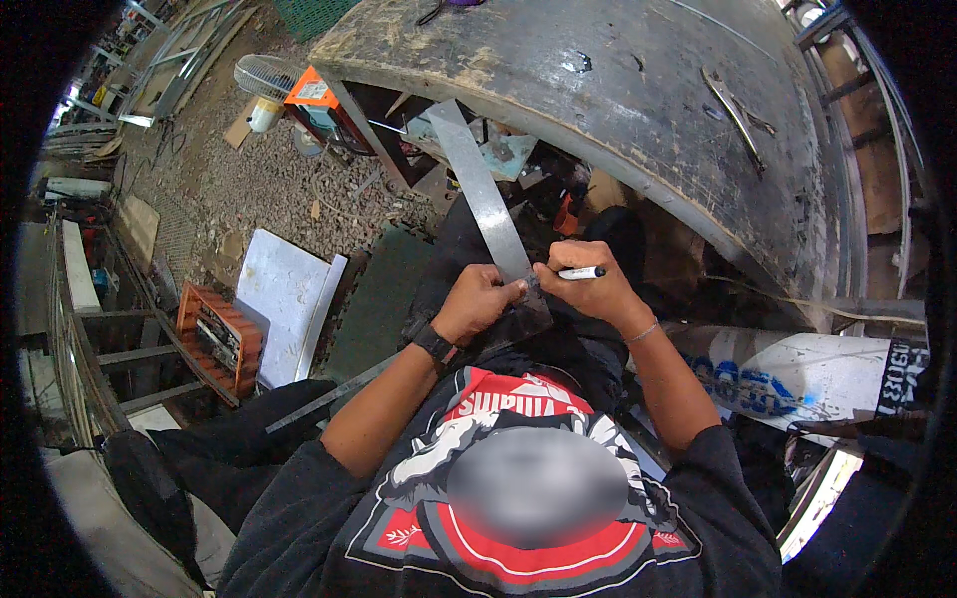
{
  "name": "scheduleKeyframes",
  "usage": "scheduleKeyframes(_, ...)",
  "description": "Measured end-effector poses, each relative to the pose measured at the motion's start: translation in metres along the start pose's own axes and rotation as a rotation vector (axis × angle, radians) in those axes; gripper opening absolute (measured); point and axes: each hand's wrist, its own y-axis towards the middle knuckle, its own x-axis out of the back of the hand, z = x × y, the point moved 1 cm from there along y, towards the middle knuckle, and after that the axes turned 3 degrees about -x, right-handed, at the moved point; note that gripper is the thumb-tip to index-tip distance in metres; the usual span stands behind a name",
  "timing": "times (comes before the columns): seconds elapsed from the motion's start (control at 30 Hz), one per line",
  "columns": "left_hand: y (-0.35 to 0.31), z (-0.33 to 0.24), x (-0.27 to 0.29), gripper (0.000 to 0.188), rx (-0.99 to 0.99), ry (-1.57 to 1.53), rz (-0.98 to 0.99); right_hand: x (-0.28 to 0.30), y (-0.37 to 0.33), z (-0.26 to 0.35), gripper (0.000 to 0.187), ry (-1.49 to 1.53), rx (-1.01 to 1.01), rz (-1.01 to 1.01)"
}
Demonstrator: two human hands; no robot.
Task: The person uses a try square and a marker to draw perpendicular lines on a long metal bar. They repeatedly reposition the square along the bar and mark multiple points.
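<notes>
A flat grey metal strip (477,184) slants from beneath the table edge toward my lap. My left hand (477,304), with a dark watch at its wrist, pinches the strip's near end between thumb and fingers. Close beside it, my right hand (596,284) is closed around a white marker (576,273). The marker's black end points right; its other end is hidden by my fingers, close to the strip's near end. A long thin metal bar (329,399), perhaps a ruler, passes under my left forearm; where it ends is hidden.
A worn dark table (558,70) spans ahead and right, with a metal tool (735,120) on it. White cylinder (778,374) lies at my right. To the left are an orange-brown crate (221,344), a white panel (279,299) and metal racks. A fan (267,85) stands farther off on gravel.
</notes>
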Motion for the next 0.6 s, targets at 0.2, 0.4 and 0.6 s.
scheduleKeyframes(0.2, 0.0032, 0.0056, 0.0004, 0.022, -0.012, -0.022, 0.025, 0.0023, -0.0003, -0.0003, 0.031, 0.006, -0.029, 0.041)
scheduleKeyframes(0.4, 0.0026, 0.0034, -0.0004, 0.023, -0.015, -0.058, 0.036, 0.0024, -0.0029, -0.0019, 0.029, 0.05, -0.073, 0.065)
scheduleKeyframes(0.6, 0.0019, -0.0005, 0.0032, 0.023, 0.027, 0.122, 0.021, 0.0087, -0.004, 0.0021, 0.021, 0.047, -0.136, 0.044)
